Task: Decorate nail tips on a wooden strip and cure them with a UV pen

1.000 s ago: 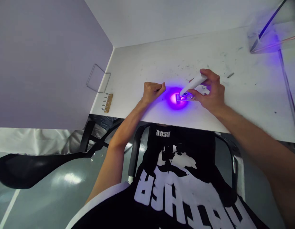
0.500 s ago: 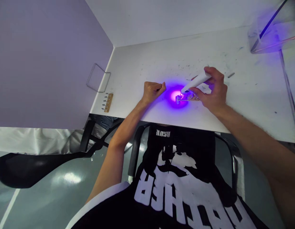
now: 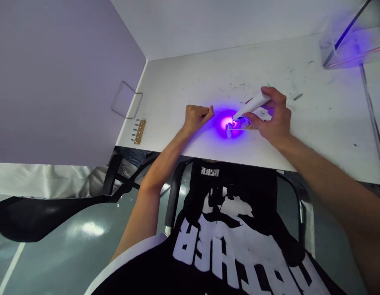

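My right hand [image 3: 277, 116] grips a white handheld UV lamp [image 3: 253, 105], tilted with its lower end pointing down and left. Purple light from that end falls on a small strip holder [image 3: 249, 127] lying on the table, whose left end shows a pale false nail tip [image 3: 229, 130]. The holder's right part lies beside my right thumb, and the glare blurs its details. My left hand [image 3: 197, 116] rests on the table left of the glow, curled into a fist with the thumb against the fingers. Nothing shows in it.
A wooden strip [image 3: 140, 132] with several nail tips stands at the table's left edge, near a bent wire frame [image 3: 127, 100]. A small grey stick [image 3: 297, 96] lies right of my right hand. At the back right is a clear acrylic box [image 3: 337, 53]. Dark specks dot the white table [image 3: 174, 82].
My right hand and the UV lamp have shifted very slightly left. The left hand stays where it was, still a fist.
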Action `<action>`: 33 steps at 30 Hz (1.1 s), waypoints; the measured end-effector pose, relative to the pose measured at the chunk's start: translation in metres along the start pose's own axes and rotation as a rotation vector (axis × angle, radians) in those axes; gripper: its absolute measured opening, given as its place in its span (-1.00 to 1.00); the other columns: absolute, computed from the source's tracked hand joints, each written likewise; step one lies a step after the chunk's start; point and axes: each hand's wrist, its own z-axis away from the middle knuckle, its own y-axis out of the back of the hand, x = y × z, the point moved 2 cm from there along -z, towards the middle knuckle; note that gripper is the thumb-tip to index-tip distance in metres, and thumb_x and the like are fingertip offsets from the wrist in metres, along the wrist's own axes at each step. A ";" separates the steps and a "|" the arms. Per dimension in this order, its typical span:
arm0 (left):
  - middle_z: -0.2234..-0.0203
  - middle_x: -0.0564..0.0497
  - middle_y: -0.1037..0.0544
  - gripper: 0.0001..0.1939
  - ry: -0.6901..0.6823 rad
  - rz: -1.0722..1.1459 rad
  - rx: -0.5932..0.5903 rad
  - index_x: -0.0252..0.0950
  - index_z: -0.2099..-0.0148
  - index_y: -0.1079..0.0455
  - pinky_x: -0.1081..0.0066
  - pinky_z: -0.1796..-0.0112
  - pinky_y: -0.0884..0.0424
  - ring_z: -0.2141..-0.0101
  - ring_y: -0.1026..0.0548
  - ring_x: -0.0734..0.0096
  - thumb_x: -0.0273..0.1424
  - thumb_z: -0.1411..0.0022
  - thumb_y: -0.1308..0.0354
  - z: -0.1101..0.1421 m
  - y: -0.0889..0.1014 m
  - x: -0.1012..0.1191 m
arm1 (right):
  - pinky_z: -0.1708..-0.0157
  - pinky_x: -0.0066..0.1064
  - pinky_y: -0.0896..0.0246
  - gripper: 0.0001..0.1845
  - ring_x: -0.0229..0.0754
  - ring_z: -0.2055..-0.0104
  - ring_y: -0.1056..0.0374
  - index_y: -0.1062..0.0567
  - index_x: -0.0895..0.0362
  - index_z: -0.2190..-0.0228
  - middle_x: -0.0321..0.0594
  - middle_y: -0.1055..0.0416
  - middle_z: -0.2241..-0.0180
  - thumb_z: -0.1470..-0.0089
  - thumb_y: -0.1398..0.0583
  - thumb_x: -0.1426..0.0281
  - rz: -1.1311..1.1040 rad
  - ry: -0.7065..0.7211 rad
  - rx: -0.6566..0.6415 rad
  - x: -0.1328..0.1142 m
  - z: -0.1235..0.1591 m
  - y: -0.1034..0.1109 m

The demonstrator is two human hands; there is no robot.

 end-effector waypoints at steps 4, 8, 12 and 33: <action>0.72 0.21 0.14 -0.40 -0.011 0.006 0.011 -0.31 0.62 0.13 0.48 0.61 0.19 0.69 0.14 0.73 -0.41 -0.40 -0.09 -0.001 0.000 0.002 | 0.02 -0.01 -0.56 -0.22 -0.03 0.02 -0.53 -0.17 -0.25 -0.21 -0.31 -0.45 -0.11 -0.03 -0.32 -0.04 -0.009 0.034 -0.002 0.004 0.000 -0.003; 0.71 0.21 0.16 -0.41 -0.020 0.020 0.016 -0.30 0.61 0.15 0.48 0.61 0.19 0.69 0.15 0.72 -0.42 -0.39 -0.10 -0.002 0.001 0.002 | 0.04 0.07 -0.58 -0.22 -0.01 0.03 -0.54 -0.15 -0.34 -0.20 -0.38 -0.43 -0.13 -0.02 -0.32 -0.05 -0.019 0.049 -0.005 0.004 0.000 -0.003; 0.71 0.21 0.16 -0.41 -0.005 0.012 0.002 -0.29 0.61 0.15 0.46 0.61 0.19 0.68 0.15 0.71 -0.40 -0.40 -0.09 0.000 0.000 0.001 | 0.01 0.06 -0.58 -0.26 -0.03 0.03 -0.53 -0.14 -0.37 -0.20 -0.38 -0.44 -0.12 -0.07 -0.31 0.01 0.003 0.019 -0.005 -0.001 -0.001 0.000; 0.72 0.21 0.13 -0.40 -0.008 0.007 0.009 -0.30 0.62 0.14 0.47 0.60 0.20 0.68 0.16 0.71 -0.39 -0.41 -0.08 0.001 -0.001 -0.001 | 0.09 -0.05 -0.60 -0.22 -0.03 0.07 -0.54 -0.16 -0.29 -0.19 -0.32 -0.43 -0.12 -0.01 -0.31 -0.07 0.021 0.027 0.003 0.001 0.000 -0.001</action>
